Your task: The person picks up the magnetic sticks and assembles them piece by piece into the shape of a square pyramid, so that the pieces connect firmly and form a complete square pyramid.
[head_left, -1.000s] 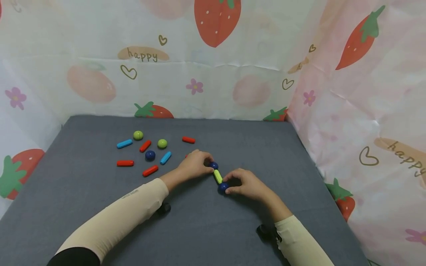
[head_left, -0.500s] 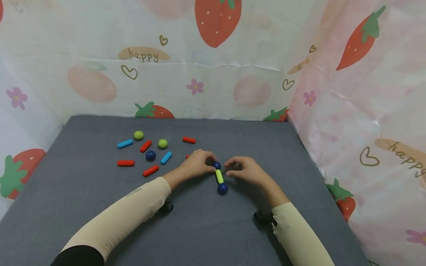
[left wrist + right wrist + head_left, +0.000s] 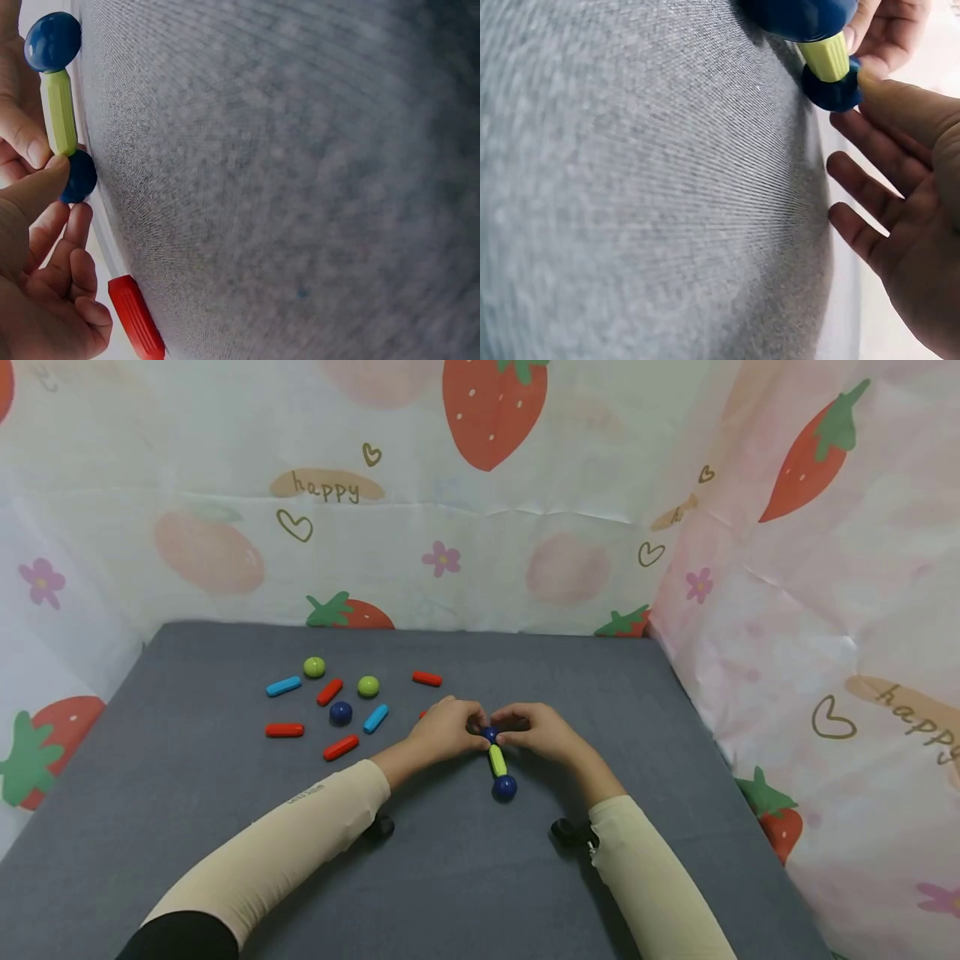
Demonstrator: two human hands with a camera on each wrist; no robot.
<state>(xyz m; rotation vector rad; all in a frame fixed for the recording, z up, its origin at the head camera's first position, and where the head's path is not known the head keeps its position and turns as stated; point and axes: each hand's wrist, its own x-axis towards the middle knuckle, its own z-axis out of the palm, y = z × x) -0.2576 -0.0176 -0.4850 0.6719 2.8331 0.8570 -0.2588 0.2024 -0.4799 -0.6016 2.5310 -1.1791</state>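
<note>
Item in hand: a short chain of one yellow-green plastic rod with a dark blue glossy ball at each end, lying on the grey cloth-covered table near its middle. The far blue ball sits between both hands; the left hand pinches it between thumb and fingertips, and the right hand meets it from the other side, thumb against the ball, while its other fingers show spread and loose in the right wrist view. The near blue ball rests free on the cloth, touched by neither hand. Progress, as judged: one rod and two balls are joined; the greater share of pieces lies unused. Loose stock, to the left and well apart from the chain: two light blue rods, five red rods, one of them nearest the left forearm and another half hidden behind the left hand, two yellow-green balls, one dark blue ball. Surface: flat, finely woven grey fabric, unwrinkled. Surroundings: a pale plastic sheet printed with strawberries, flowers, hearts and the word "happy" rises behind the table and along both sides. Both forearms wear cream sleeves.
</note>
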